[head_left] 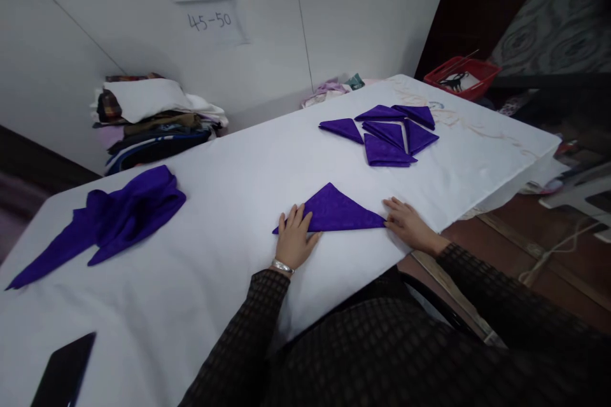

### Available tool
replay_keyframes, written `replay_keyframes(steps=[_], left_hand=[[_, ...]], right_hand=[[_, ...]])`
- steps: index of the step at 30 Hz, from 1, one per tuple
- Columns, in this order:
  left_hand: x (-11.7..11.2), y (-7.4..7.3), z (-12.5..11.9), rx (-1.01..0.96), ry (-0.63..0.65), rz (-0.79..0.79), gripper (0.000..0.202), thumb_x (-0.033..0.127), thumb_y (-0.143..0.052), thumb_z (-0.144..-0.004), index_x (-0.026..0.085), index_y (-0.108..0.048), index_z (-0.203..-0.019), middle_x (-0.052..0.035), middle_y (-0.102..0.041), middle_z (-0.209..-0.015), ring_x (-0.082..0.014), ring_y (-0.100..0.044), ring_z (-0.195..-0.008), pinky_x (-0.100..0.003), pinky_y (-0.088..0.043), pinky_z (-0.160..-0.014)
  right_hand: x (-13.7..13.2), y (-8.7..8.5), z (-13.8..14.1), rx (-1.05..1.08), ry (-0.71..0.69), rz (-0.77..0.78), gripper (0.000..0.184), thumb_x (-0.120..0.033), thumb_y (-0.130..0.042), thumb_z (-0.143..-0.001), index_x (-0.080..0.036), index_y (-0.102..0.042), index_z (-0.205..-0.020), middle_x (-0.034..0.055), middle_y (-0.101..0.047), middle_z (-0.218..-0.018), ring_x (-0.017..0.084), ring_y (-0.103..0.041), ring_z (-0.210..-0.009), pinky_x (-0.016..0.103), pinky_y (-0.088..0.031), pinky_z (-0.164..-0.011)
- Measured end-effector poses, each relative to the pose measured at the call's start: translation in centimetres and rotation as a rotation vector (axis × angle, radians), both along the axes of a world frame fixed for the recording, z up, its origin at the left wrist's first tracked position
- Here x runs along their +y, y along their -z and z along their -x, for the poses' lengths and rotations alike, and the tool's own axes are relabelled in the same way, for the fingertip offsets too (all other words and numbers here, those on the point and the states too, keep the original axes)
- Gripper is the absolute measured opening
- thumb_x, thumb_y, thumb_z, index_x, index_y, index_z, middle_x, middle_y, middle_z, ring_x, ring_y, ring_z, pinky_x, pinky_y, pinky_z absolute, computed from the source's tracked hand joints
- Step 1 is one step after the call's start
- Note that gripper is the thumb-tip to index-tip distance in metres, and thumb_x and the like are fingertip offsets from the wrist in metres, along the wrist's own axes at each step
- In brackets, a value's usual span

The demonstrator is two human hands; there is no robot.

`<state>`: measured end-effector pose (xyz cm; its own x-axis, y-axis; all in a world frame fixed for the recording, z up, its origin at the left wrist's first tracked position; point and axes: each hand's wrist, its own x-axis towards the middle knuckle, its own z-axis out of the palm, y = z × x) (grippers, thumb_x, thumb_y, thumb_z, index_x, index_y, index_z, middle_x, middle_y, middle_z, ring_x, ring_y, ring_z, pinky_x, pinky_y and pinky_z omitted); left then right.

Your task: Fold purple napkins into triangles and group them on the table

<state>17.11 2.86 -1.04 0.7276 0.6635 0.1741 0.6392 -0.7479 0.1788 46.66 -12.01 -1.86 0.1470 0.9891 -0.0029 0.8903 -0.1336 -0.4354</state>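
In the head view, the left hand (293,243), fingers slightly spread, rests over one end of a folded purple cloth (338,211) on the counter (229,203); the right hand (407,222) touches the opposite tip, whether pinching I cannot tell. The cloth's long edge spans between their fingers, neither nearer.

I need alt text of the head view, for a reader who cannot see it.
A person's left hand and right hand touch a triangular folded purple cloth near opposite ends, on a white-covered table. More folded purple pieces lie beyond it, and a crumpled purple heap lies to the left.
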Motion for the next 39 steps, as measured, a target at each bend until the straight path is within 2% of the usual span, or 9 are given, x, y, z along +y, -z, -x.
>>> replay_keyframes(steps=[6,11,19,21,23,26,29,34,39], left_hand=[[-4.7,-0.1,-5.6,-0.039,0.239,0.089,0.056,0.043,-0.05,-0.086,0.016,-0.044,-0.134,-0.0102,-0.038,-0.147,-0.0251,-0.027,-0.138,-0.047,-0.019,-0.114],[-7.8,0.5,-9.4,-0.107,0.248,0.209,0.055,0.038,-0.051,-0.086,0.016,-0.042,-0.136,-0.0102,-0.045,-0.142,-0.0255,-0.036,-0.132,-0.045,-0.027,-0.11],[-8.5,0.7,-9.4,-0.282,0.262,0.364,0.042,0.014,-0.048,-0.081,0.016,-0.056,-0.122,-0.0106,-0.06,-0.125,-0.0243,-0.05,-0.119,-0.043,-0.038,-0.104],[-8.7,0.6,-8.8,-0.373,0.255,0.446,0.042,0.012,-0.046,-0.081,0.017,-0.057,-0.12,-0.009,-0.062,-0.122,-0.0216,-0.053,-0.116,-0.04,-0.039,-0.104],[-8.9,0.4,-8.0,-0.478,0.234,0.539,0.042,0.012,-0.044,-0.081,0.017,-0.058,-0.12,-0.0075,-0.064,-0.12,-0.0194,-0.055,-0.114,-0.037,-0.04,-0.103],[-9.3,0.2,-7.0,-0.598,0.159,0.674,0.039,0.016,-0.045,-0.082,0.019,-0.06,-0.118,-0.0057,-0.065,-0.118,-0.0182,-0.058,-0.11,-0.035,-0.043,-0.099],[-9.6,0.1,-6.3,-0.704,0.053,0.808,0.032,0.025,-0.047,-0.086,0.02,-0.064,-0.112,-0.0043,-0.068,-0.111,-0.0188,-0.061,-0.103,-0.034,-0.045,-0.094],[-9.7,-0.3,-5.6,-0.923,-0.126,0.968,0.035,0.042,-0.051,-0.086,0.017,-0.069,-0.101,-0.004,-0.072,-0.097,-0.0195,-0.062,-0.09,-0.033,-0.048,-0.086],[-9.1,-1.3,-4.7,-1.106,-0.256,1.115,0.042,0.051,-0.059,-0.079,0.015,-0.07,-0.097,-0.0047,-0.072,-0.093,-0.0191,-0.062,-0.086,-0.032,-0.047,-0.084]], right_hand=[[-0.5,-0.1,-0.1,0.083,-0.066,-0.077,0.018,-0.028,-0.049,-0.083,-0.02,-0.057,-0.069,0.0118,-0.047,-0.14,0.032,-0.027,-0.137,0.055,-0.03,-0.106],[-1.4,-2.2,0.8,0.23,-0.103,-0.048,0.02,-0.034,-0.05,-0.084,-0.021,-0.054,-0.069,0.0118,-0.048,-0.139,0.029,-0.028,-0.137,0.051,-0.032,-0.106],[-2.5,-5.8,3.1,0.36,-0.171,-0.027,0.022,-0.038,-0.049,-0.088,-0.023,-0.056,-0.072,0.0057,-0.045,-0.142,0.027,-0.025,-0.139,0.053,-0.03,-0.108],[-2.4,-6.6,2.9,0.459,-0.199,-0.016,0.021,-0.041,-0.047,-0.09,-0.025,-0.06,-0.088,0.0043,-0.041,-0.145,0.025,-0.025,-0.139,0.05,-0.031,-0.109],[-2.1,-7.1,2.5,0.54,-0.241,-0.032,0.031,-0.044,-0.05,-0.089,-0.027,-0.057,-0.113,0.0046,-0.037,-0.147,0.024,-0.024,-0.139,0.048,-0.029,-0.111],[-1.3,-6.7,1.9,0.531,-0.327,-0.06,0.063,-0.047,-0.061,-0.082,-0.028,-0.04,-0.138,0.0057,-0.032,-0.15,0.024,-0.022,-0.14,0.047,-0.024,-0.113],[0.0,-5.3,2.0,0.435,-0.411,-0.04,0.073,-0.045,-0.066,-0.079,-0.028,-0.034,-0.143,0.0073,-0.031,-0.151,0.025,-0.025,-0.139,0.048,-0.024,-0.112],[2.4,-3.1,2.5,0.278,-0.553,-0.102,0.061,-0.029,-0.066,-0.078,-0.024,-0.046,-0.135,0.0112,-0.049,-0.138,0.027,-0.035,-0.134,0.053,-0.023,-0.111],[4.0,-1.7,2.1,0.226,-0.524,-0.166,0.03,-0.027,-0.06,-0.081,-0.024,-0.064,-0.111,0.0086,-0.066,-0.114,0.026,-0.054,-0.116,0.052,-0.03,-0.107]])
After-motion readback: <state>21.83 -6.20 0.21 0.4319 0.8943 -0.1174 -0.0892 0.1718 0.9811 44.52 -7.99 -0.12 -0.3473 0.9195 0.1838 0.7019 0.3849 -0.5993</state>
